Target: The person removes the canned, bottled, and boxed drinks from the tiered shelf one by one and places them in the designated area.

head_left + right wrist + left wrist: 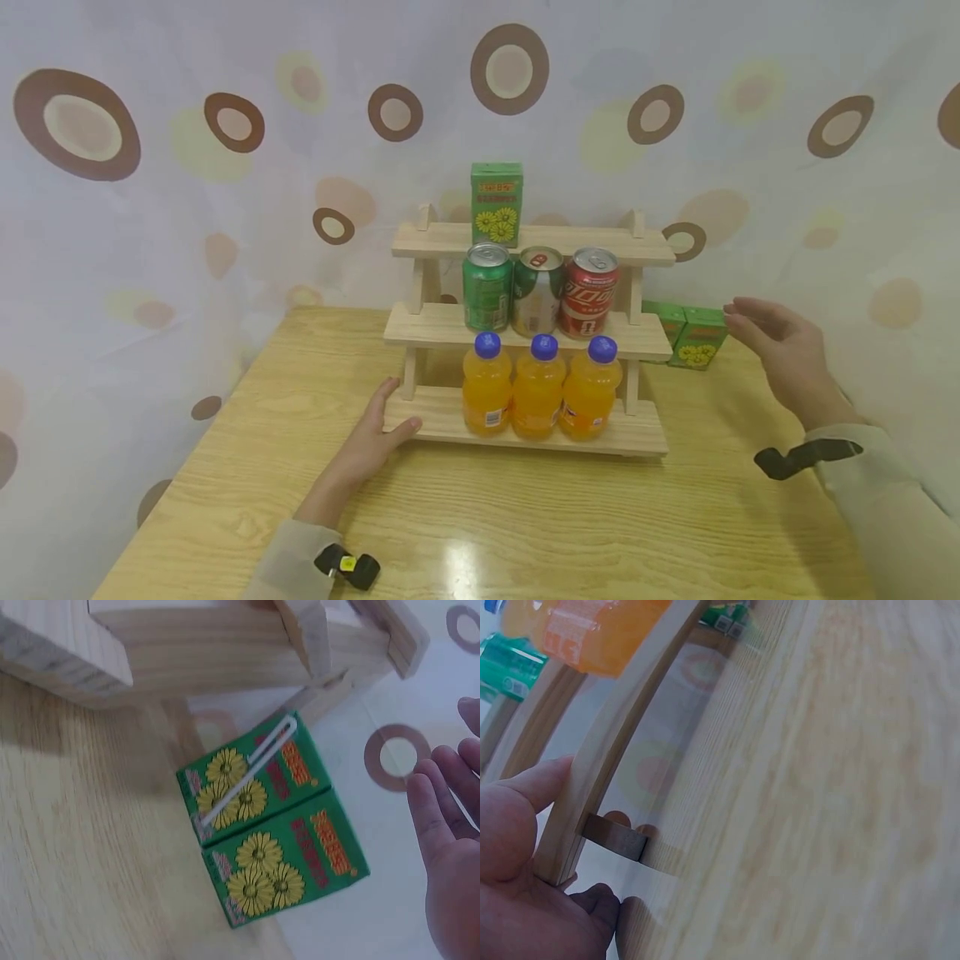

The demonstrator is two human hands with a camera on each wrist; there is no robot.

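Observation:
A three-tier wooden display rack point(442, 327) stands on the table. My left hand point(372, 437) grips the left end of its bottom shelf point(592, 776), thumb above and fingers at the underside. My right hand point(787, 354) is raised at the right with nothing in it, fingers loosely extended. Just left of it, two green drink cartons point(699, 337) with yellow flowers stand side by side behind the rack's right end. In the right wrist view, one carton point(251, 776) carries a white straw and the hand point(454, 825) is apart from both.
The top shelf bears one green drink carton point(497, 204). On the middle shelf are a green can point(487, 287), a green-and-silver can point(537, 292) and a red can point(590, 293). Three orange drink bottles point(537, 392) with blue caps line the bottom shelf. A patterned curtain point(300, 167) hangs behind.

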